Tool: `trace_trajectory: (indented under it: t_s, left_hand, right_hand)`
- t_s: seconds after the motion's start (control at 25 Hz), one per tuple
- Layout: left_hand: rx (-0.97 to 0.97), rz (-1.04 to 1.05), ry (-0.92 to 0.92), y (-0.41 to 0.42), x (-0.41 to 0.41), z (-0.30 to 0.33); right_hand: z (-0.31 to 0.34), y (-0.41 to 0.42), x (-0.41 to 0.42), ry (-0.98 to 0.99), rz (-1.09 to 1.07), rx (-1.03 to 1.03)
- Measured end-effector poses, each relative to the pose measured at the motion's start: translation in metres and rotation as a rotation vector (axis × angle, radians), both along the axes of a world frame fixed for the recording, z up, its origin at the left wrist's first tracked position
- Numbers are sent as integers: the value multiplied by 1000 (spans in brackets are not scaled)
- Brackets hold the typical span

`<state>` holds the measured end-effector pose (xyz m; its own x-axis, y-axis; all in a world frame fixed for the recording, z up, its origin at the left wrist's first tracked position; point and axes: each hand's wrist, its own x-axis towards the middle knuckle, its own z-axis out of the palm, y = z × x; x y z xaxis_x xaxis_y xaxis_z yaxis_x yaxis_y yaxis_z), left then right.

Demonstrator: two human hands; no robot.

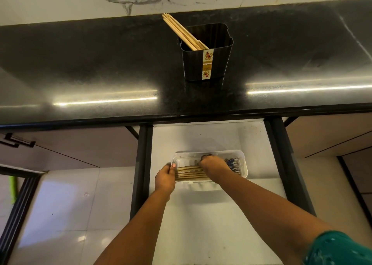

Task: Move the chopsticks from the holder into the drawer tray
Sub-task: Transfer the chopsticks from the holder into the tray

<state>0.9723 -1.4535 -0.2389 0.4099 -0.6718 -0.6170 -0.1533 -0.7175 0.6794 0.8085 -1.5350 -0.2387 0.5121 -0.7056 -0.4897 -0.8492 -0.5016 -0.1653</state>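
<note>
A black plastic holder (207, 63) with a gold label stands on the dark counter, and several pale wooden chopsticks (181, 31) lean out of it toward the upper left. Below, in the open drawer, sits a clear white tray (241, 156) with several chopsticks (189, 174) lying flat in it, their patterned blue ends at the right. My left hand (165, 177) pinches the tray's left rim. My right hand (214, 165) reaches down into the tray, fingers bent over the chopsticks lying there.
The drawer (201, 136) has a pale floor and dark metal side rails (142, 164). The counter's front edge (181, 117) overhangs the drawer's back. Closed cabinet fronts flank it, with a dark handle (16, 141) at the left. White floor tiles lie below left.
</note>
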Motion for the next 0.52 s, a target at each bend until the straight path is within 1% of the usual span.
trace_trajectory:
  t_s: [0.12,0.16,0.24,0.36,0.44,0.52]
  left_hand:
    - [-18,-46,-44,1,1,0]
    - [-20,-59,-59,1,1,0]
    - [-18,-65,-62,2,2,0]
    - [-20,-37,-48,1,1,1]
    - [-21,-11,-49,1,-1,0]
    - [-13,6,-44,1,-1,-2]
  right_hand:
    - [-3,-3,-1,-31,-7,38]
    - [-4,-4,-2,-35,8,20]
    - [-3,-4,-9,-22,-30,-26]
    - [0,2,-20,-36,-160,-18]
    - [1,4,-23,-2,-171,-31]
    - [0,5,-20,-27,-210,-33]
